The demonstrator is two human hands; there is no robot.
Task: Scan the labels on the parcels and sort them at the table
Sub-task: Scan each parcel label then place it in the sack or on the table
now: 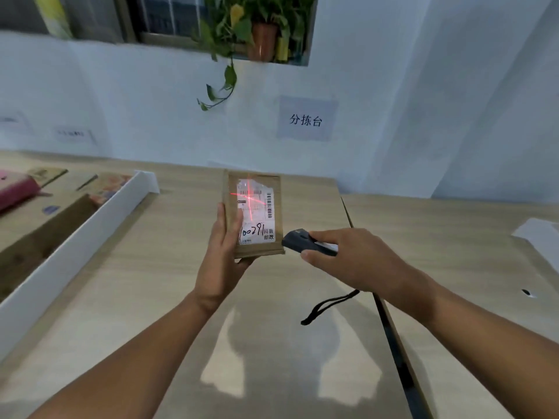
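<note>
**A:** Entry, hands first. Left hand cups a small brown parcel from below and along its left edge, thumb laid over the front near the label; fingers wrapped, firm hold, box raised clear of the table with its face tipped toward the camera. Right hand is closed around a dark handheld scanner, forefinger on top, nose aimed at the parcel from just beside its lower right corner. Wrist strap dangles beneath.

**B:** Aim?

**A:** A red cross falls on the upper half of the white label. The barcode strip runs up the label's right edge; the cross centre sits left of it. My judgement: drift the beam right until a line crosses the bars, hold the box steady, keep the thumb off the print.

**B:** Parcel description?

**A:** Flat cardboard box, taller than wide. Label upper area looks torn or glared, cannot tell which. Black handwritten digits across the lower part, printed characters beside them.

**B:** Surroundings?

**A:** White divider to the left, with more cartons beyond it. Paper sign on the wall behind; potted plant on the sill above.
</note>
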